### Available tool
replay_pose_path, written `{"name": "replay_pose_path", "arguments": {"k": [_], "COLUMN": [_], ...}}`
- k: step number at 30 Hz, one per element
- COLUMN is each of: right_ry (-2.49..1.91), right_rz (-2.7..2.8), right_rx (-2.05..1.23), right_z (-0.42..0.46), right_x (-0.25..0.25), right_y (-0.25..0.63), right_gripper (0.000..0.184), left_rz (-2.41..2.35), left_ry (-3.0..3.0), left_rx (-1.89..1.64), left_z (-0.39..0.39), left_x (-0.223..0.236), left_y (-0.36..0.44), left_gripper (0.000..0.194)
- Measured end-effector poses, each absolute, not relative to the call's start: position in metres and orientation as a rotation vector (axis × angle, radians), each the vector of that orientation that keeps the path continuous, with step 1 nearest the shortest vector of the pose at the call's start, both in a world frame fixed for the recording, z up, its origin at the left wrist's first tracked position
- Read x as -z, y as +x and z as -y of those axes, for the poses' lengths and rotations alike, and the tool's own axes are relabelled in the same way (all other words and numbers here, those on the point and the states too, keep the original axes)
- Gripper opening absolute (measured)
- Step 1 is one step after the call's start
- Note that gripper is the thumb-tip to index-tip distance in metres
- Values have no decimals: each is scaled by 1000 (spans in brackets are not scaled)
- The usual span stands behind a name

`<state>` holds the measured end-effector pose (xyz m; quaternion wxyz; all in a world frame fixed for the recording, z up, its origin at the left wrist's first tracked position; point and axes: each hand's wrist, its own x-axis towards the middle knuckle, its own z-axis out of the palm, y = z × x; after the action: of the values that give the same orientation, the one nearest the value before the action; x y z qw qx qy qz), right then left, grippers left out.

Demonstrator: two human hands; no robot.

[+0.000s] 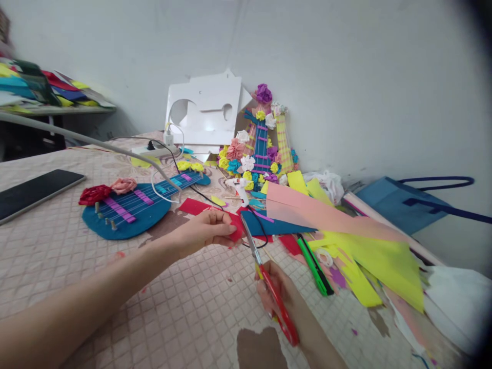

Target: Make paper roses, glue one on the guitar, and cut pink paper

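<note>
Head view showed a small red piece [237, 230] held above the counter [184, 307], near the middle of the picture. The left hand [209, 229] had its fingers nearly closed, pinching that piece between thumb and fingertips. The right hand [286, 283] had its fingers curled round the red handles of a pair of scissors [271, 283], whose blades reached the right edge of the piece; from this angle, it was hard to tell whether they were cutting into it. Just behind the left hand lay a red strip [194, 206], and just beyond the blades lay a blue sheet [279, 226]. Farther back was a white glue gun [241, 190]. To the right lay a green cutter [312, 264], near a pink sheet [307, 210] and a yellow sheet [384, 264]. To the left, a blue guitar shape [148, 218] carried a red flower [95, 195], with a black phone [38, 192] beyond it. Flower-trimmed guitars [261, 148] stood near the wall [346, 77].
</note>
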<state>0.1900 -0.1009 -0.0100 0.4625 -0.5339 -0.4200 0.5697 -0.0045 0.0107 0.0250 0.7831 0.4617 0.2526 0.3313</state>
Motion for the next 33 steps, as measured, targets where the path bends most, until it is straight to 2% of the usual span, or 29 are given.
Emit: {"name": "replay_pose_path", "arguments": {"k": [3, 10, 15, 24, 33], "right_ry": [-1278, -1328, -1330, -1339, -1300], "right_rz": [999, 1055, 1036, 1035, 1184], "right_rx": [-1413, -1105, -1035, -1034, -1194], "right_z": [102, 104, 99, 99, 107], "right_x": [2, -4, -4, -2, 8], "right_y": [185, 174, 163, 165, 171], "right_gripper": [38, 35, 36, 32, 35], "left_rz": [-556, -667, -713, -700, -649], "left_ry": [973, 1021, 1113, 1145, 967], "left_rx": [-709, -756, -745, -600, -930], "left_z": [-5, 16, 33, 33, 18], "left_x": [-22, -9, -3, -1, -13], "left_y": [-1, 13, 23, 23, 14], "left_gripper": [22, 22, 24, 27, 26]}}
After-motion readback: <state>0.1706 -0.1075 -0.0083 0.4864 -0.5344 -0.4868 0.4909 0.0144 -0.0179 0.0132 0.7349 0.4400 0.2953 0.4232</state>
